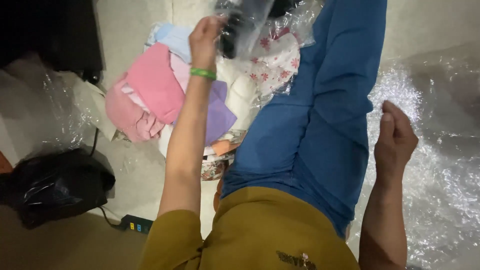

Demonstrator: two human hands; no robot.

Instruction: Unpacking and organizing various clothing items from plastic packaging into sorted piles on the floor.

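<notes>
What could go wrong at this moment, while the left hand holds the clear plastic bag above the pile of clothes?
1. The left hand grips the clear plastic bag only at one edge, so the dark item inside might slip out.
2. The pile of folded clothes lies loose on the floor right below; a dropped bag could knock it apart.
3. The right hand hangs free over the crinkled plastic sheet, which may be slippery underfoot.

Clear bag point(250, 20): thin glossy plastic film, crinkled. Clothes pile point(160, 95): soft matt cloth in pink, purple and floral print. Plastic sheeting point(440, 165): transparent, shiny, wrinkled. Black bag point(55, 185): glossy plastic. Trousers point(320, 115): blue matt denim-like cloth. Wristband point(202, 73): smooth green.
</notes>
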